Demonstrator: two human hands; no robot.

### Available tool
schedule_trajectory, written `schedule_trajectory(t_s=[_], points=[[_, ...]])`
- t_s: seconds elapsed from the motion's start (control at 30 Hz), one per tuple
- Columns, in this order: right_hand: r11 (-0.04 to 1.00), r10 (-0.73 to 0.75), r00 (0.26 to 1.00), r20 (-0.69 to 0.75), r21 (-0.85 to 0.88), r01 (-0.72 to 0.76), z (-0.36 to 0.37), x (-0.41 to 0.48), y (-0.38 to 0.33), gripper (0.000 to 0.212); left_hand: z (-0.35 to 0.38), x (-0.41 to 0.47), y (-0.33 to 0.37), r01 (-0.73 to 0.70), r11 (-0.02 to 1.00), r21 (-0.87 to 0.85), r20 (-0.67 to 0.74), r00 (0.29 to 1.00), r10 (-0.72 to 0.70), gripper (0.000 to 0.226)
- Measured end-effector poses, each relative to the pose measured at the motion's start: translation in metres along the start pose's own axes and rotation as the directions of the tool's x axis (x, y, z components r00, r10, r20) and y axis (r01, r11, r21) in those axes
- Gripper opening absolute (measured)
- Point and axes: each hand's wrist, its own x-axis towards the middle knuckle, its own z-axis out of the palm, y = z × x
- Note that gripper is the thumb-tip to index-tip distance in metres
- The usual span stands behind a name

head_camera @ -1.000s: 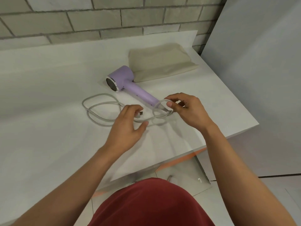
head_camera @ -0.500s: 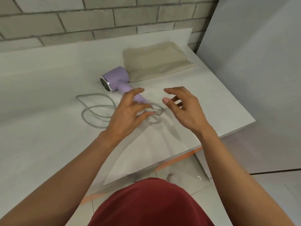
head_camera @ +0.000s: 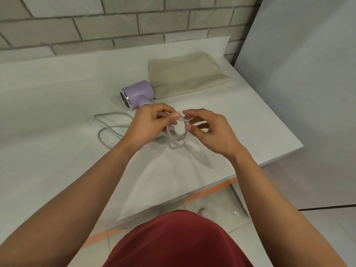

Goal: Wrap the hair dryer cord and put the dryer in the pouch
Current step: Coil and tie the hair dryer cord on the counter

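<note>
White table (head_camera: 57, 151) against brick wall (head_camera: 115, 26), both hands pinching grey cord (head_camera: 107, 128) loop

dryer (head_camera: 137, 93) handle mostly behind left hand (head_camera: 146, 126)

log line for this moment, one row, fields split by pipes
step: coiling cord | left hand: pinching loop | right hand: pinching loop | hair dryer: on table | pouch: flat, empty-looking

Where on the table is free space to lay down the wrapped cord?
The table is bare left of the cord and along the near edge. Crowded: around the dryer, the pouch and both hands.
</note>
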Motion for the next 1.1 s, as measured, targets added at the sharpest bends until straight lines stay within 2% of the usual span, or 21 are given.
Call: schedule_trajectory(t_s=[0.17, 0.27, 0.4, 0.53, 0.63, 0.73, 0.8, 0.83, 0.87, 0.93, 1.0, 1.07, 1.1], points=[[0.965, -0.111, 0.993, -0.048, -0.245, 0.096, 0.008, 0.014, 0.002, 0.023, 0.004, 0.006, 0.002, 0.097, 0.992, -0.085, 0.052, 0.994, -0.093, 0.019], [0.938, -0.182, 0.982, -0.041, -0.306, 0.161, 0.011, 0.016, 0.006, 0.019, 0.001, 0.004, -0.002, 0.087, 0.994, -0.068, 0.092, 0.993, -0.08, 0.021], [0.961, -0.155, 0.983, -0.099, -0.247, 0.127, 0.01, 0.015, 0.01, 0.019, -0.007, -0.007, -0.017, -0.052, 0.997, 0.053, 0.163, 0.986, 0.043, 0.021], [0.97, -0.19, 0.962, -0.197, -0.192, 0.152, 0.015, 0.013, 0.011, 0.016, -0.007, -0.012, -0.021, -0.111, 0.982, 0.152, 0.099, 0.99, 0.096, 0.017], [0.976, -0.204, 0.917, -0.342, -0.139, 0.166, 0.014, 0.013, 0.007, 0.015, -0.008, -0.011, -0.022, -0.116, 0.952, 0.284, 0.046, 0.993, 0.108, 0.016], [0.989, -0.032, 0.874, -0.485, 0.113, 0.099, 0.007, 0.017, 0.003, 0.014, -0.011, -0.01, -0.024, -0.085, 0.952, 0.293, 0.04, 0.996, 0.076, 0.016], [0.959, 0.128, 0.882, -0.453, 0.285, 0.007, 0.002, 0.019, 0.004, 0.013, -0.01, -0.009, -0.022, -0.087, 0.949, 0.301, 0.066, 0.995, 0.07, 0.015], [0.954, 0.178, 0.895, -0.409, 0.296, -0.054, -0.001, 0.021, 0.006, 0.013, -0.01, -0.008, -0.021, -0.089, 0.945, 0.316, 0.072, 0.995, 0.07, 0.016], [0.965, 0.195, 0.907, -0.372, 0.238, -0.11, -0.004, 0.022, 0.01, 0.014, -0.011, -0.007, -0.02, -0.088, 0.941, 0.327, 0.07, 0.995, 0.069, 0.016], [0.991, 0.108, 0.939, -0.327, -0.036, -0.126, -0.011, 0.021, 0.013, 0.024, -0.012, -0.004, -0.017, -0.091, 0.935, 0.343, 0.06, 0.995, 0.075, 0.016], [0.946, -0.123, 0.958, -0.259, -0.321, 0.035, -0.016, 0.02, 0.008, 0.043, -0.013, -0.001, -0.012, -0.102, 0.935, 0.339, 0.06, 0.994, 0.087, 0.015], [0.82, -0.35, 0.928, -0.127, -0.521, 0.238, -0.015, 0.022, -0.003, 0.05, -0.013, -0.001, -0.004, -0.122, 0.936, 0.33, 0.069, 0.992, 0.105, 0.015], [0.742, -0.412, 0.909, -0.057, -0.6, 0.299, -0.012, 0.024, -0.008, 0.048, -0.012, -0.001, 0.002, -0.139, 0.936, 0.323, 0.085, 0.989, 0.117, 0.015]])
